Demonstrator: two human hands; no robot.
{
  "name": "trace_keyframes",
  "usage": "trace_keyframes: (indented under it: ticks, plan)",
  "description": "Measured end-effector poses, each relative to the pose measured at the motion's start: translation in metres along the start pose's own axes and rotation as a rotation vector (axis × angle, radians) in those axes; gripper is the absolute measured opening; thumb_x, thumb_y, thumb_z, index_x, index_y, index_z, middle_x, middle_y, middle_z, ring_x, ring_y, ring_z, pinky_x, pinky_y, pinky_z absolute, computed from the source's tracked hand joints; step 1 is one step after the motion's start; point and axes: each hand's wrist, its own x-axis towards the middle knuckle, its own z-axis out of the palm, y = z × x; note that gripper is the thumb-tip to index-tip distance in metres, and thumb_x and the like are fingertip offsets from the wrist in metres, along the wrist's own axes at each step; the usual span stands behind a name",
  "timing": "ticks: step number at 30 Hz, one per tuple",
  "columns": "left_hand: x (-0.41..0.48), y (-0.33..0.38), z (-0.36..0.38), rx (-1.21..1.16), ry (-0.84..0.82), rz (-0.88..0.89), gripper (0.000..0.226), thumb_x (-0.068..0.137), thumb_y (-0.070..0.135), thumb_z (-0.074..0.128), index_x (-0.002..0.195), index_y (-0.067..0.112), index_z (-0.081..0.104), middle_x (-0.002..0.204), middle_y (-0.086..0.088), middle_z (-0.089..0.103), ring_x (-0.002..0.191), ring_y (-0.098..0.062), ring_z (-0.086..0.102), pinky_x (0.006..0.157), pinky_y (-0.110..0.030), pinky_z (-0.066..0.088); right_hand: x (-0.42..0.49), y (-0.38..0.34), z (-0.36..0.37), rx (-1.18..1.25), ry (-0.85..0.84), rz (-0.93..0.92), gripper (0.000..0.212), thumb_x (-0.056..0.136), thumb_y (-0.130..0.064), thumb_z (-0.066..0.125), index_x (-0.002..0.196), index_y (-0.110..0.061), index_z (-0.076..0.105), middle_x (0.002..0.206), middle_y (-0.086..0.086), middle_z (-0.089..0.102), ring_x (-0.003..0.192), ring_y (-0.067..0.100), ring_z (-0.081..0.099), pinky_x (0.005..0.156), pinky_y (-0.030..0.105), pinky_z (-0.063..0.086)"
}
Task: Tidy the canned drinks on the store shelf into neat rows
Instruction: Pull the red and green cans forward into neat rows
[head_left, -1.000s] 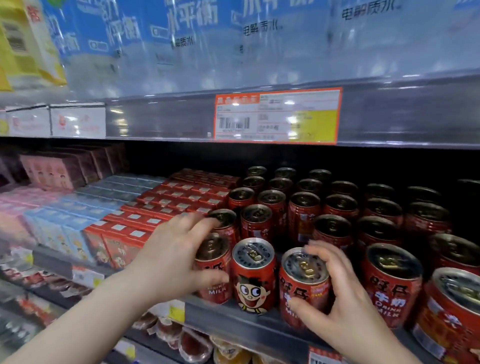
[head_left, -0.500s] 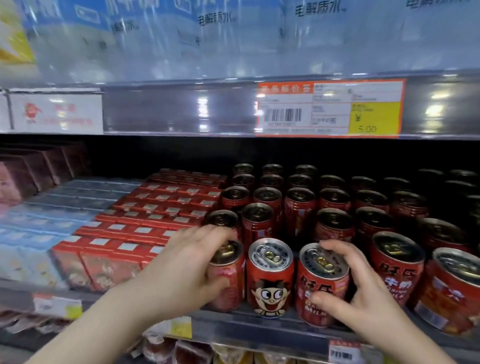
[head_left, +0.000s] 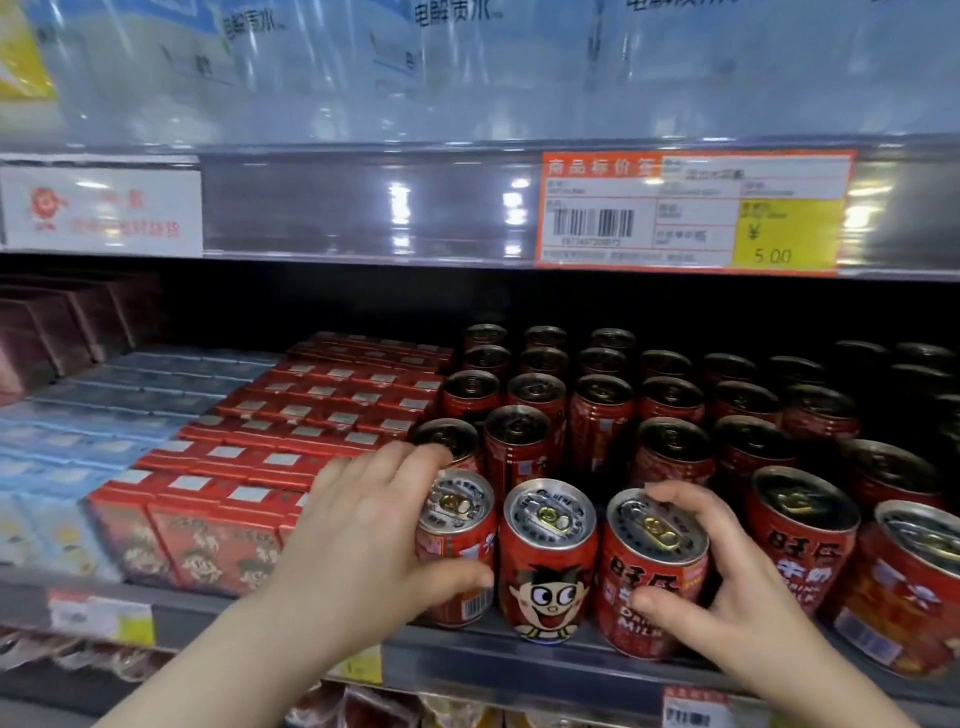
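Nearest, at the front edge of the shelf (head_left: 519, 662): left hand (head_left: 363, 545) wrapped round the leftmost front can (head_left: 460, 566), fingers over its far side and thumb low on its label, apparently to square it against the red cartons (head_left: 208, 535) just beside it. Right hand (head_left: 727, 603) likewise clasped on the third front can (head_left: 649, 577), fingertips hooked over the rear of the lid, thumb on the near wall; a grip suited, by judgement, to sliding or turning rather than lifting. Between the two, untouched, the cartoon-face can (head_left: 548, 571), upright, face outward, close against both neighbours, contact not discernible; probably the reference for the front row. Further right along the same edge, two more front cans (head_left: 800, 545), labels turned at differing angles, hence likely next for attention. Behind, toward the back of the shelf, rows of like cans (head_left: 519, 441), upright, mostly in file though not perfectly even, lost in shadow at the rear. Left of the red cartons, flat ranks of pale blue cartons (head_left: 62, 519). Farthest and above: upper shelf rail (head_left: 363, 208) bearing an orange price tag (head_left: 691, 210) marked 5.00, with wrapped bottle packs (head_left: 467, 67) on top.
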Motion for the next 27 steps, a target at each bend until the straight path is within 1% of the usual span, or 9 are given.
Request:
trace_keyframes:
  ticks: [4, 6, 8, 9, 13, 15, 18, 23, 27]
  plan:
    - [0.001, -0.009, -0.004, -0.159, -0.17, 0.038, 0.063, 0.076, 0.052, 0.059, 0.129, 0.045, 0.026, 0.134, 0.024, 0.03, 0.126, -0.004, 0.027, 0.111, -0.029, 0.023, 0.001, 0.0, 0.0, 0.012, -0.004, -0.005, 0.069, 0.043, -0.084, 0.062, 0.106, -0.066, 0.04, 0.12, -0.034, 0.044, 0.112, -0.009, 0.05, 0.087, 0.017, 0.047]
    - [0.002, -0.01, -0.006, -0.165, -0.169, 0.058, 0.065, 0.068, 0.059, 0.054, 0.126, 0.046, 0.028, 0.129, 0.027, 0.028, 0.125, 0.001, 0.022, 0.112, -0.031, 0.021, 0.001, 0.0, 0.0, 0.014, -0.009, -0.004, 0.07, 0.043, -0.084, 0.062, 0.107, -0.066, 0.04, 0.121, -0.034, 0.044, 0.113, -0.009, 0.049, 0.088, 0.02, 0.045]
    - [0.001, -0.002, -0.004, -0.052, -0.119, 0.026, 0.083, 0.059, 0.077, 0.046, 0.132, 0.043, 0.024, 0.126, 0.025, 0.024, 0.123, -0.002, 0.022, 0.11, -0.027, 0.019, 0.001, 0.0, -0.001, 0.014, -0.011, -0.004, 0.07, 0.043, -0.084, 0.062, 0.106, -0.066, 0.04, 0.12, -0.034, 0.044, 0.112, -0.009, 0.049, 0.087, 0.019, 0.044]
    - [0.001, 0.003, -0.002, -0.013, -0.103, 0.009, 0.088, 0.06, 0.079, 0.048, 0.135, 0.041, 0.021, 0.129, 0.023, 0.026, 0.123, -0.005, 0.025, 0.107, -0.026, 0.019, 0.001, 0.0, -0.001, 0.011, -0.012, -0.005, 0.07, 0.043, -0.084, 0.062, 0.106, -0.066, 0.039, 0.12, -0.035, 0.044, 0.112, -0.01, 0.049, 0.086, 0.018, 0.044]
    - [0.0, -0.003, -0.008, -0.147, -0.198, 0.037, 0.072, 0.077, 0.049, 0.062, 0.134, 0.046, 0.018, 0.129, 0.029, 0.024, 0.118, 0.002, 0.019, 0.106, -0.022, 0.017, 0.001, 0.001, 0.0, 0.013, -0.016, 0.0, 0.07, 0.044, -0.084, 0.061, 0.108, -0.065, 0.039, 0.122, -0.032, 0.044, 0.113, -0.008, 0.05, 0.087, 0.018, 0.046]
    - [0.0, -0.005, -0.008, -0.163, -0.207, 0.081, 0.072, 0.072, 0.054, 0.058, 0.132, 0.047, 0.019, 0.127, 0.03, 0.019, 0.12, 0.006, 0.013, 0.11, -0.024, 0.014, 0.001, 0.001, 0.0, 0.023, -0.023, 0.004, 0.071, 0.044, -0.084, 0.062, 0.108, -0.064, 0.039, 0.121, -0.031, 0.045, 0.113, -0.006, 0.05, 0.089, 0.021, 0.044]
    - [-0.001, 0.004, -0.003, -0.038, -0.106, 0.056, 0.086, 0.064, 0.076, 0.048, 0.137, 0.042, 0.018, 0.136, 0.022, 0.022, 0.128, -0.002, 0.019, 0.109, -0.025, 0.017, 0.001, 0.0, 0.0, 0.026, -0.021, 0.005, 0.07, 0.043, -0.084, 0.062, 0.107, -0.065, 0.04, 0.12, -0.032, 0.046, 0.112, -0.006, 0.051, 0.089, 0.025, 0.046]
    - [0.003, 0.0, -0.008, -0.203, -0.19, 0.087, 0.065, 0.081, 0.035, 0.063, 0.132, 0.045, 0.024, 0.136, 0.025, 0.022, 0.129, 0.001, 0.014, 0.11, -0.021, 0.013, 0.0, -0.001, 0.0, 0.027, -0.029, 0.03, 0.071, 0.043, -0.084, 0.063, 0.108, -0.065, 0.04, 0.12, -0.032, 0.046, 0.112, -0.006, 0.051, 0.093, 0.031, 0.047]
    - [0.002, 0.008, -0.002, -0.139, -0.097, 0.108, 0.069, 0.076, 0.051, 0.062, 0.133, 0.04, 0.026, 0.134, 0.021, 0.023, 0.123, 0.002, 0.014, 0.104, -0.017, 0.017, -0.001, -0.003, -0.001, 0.05, -0.041, 0.045, 0.078, 0.042, -0.08, 0.067, 0.111, -0.066, 0.036, 0.118, -0.032, 0.051, 0.109, -0.005, 0.054, 0.091, 0.028, 0.048]
